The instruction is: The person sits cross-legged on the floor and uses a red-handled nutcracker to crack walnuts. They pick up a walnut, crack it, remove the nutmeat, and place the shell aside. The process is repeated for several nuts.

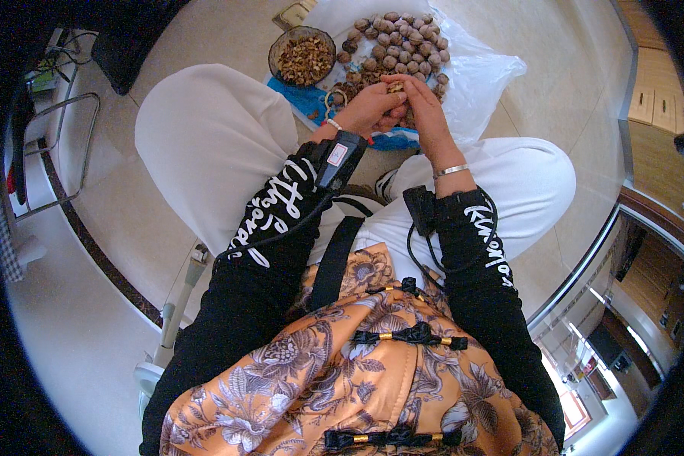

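Observation:
My left hand [367, 109] and my right hand [424, 102] meet above a plastic bag spread on the floor. Between their fingers is a cracked walnut [396, 87], partly hidden by the thumbs and fingers. Beneath and around the hands lie broken walnut shells [370, 76]. Just beyond them, many whole walnuts [404, 43] are heaped on the bag. A glass bowl [273, 57] with walnut kernels [305, 61] stands to the left. Close to my left wrist is a pale curved handle [328, 107]; the rest of that tool is hidden.
The white and blue plastic bag [479, 68] stretches out to the right. My bent knees flank the work on both sides. A small stool or box [292, 14] sits behind the bowl. At left is a metal-framed chair [91, 148]; wooden cabinets [655, 85] stand at right.

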Tool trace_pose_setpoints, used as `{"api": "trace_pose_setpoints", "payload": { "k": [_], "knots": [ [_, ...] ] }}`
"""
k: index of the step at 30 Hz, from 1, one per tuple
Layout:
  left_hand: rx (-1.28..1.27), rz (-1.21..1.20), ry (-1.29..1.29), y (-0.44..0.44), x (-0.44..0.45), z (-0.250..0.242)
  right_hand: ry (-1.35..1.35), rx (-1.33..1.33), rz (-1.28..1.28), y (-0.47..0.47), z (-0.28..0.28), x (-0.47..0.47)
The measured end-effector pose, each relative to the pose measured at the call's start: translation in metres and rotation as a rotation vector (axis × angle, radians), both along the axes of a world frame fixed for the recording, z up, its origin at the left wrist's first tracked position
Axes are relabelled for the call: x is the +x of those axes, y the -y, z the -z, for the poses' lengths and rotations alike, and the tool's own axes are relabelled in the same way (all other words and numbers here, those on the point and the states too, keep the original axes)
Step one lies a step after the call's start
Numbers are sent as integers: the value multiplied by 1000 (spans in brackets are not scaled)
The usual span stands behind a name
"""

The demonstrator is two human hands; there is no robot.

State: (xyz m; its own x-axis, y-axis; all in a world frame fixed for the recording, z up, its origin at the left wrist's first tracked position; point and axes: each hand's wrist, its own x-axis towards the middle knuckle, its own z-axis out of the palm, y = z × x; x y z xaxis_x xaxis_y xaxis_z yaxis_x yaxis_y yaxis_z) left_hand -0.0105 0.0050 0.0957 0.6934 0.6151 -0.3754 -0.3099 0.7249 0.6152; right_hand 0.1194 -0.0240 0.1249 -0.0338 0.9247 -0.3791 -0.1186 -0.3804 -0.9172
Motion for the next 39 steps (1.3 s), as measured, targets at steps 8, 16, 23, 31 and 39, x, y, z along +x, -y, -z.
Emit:
{"api": "trace_pose_setpoints", "payload": {
  "k": [8, 16, 23, 31, 39],
  "knots": [
    [31, 3, -83, 4, 4, 3, -46, -7, 37, 2, -1, -5],
    [-80, 56, 30, 1, 0, -3, 87, 64, -38, -3, 3, 3],
    [-150, -96, 115, 0, -3, 5, 8, -37, 37, 1, -7, -6],
    [-187, -130, 218, -1, -3, 10, 135, 35, 23, -2, 11, -1],
    [-55, -185, 18, 0, 4, 20, 347, 348, 25, -2, 30, -3]
  ]
}}
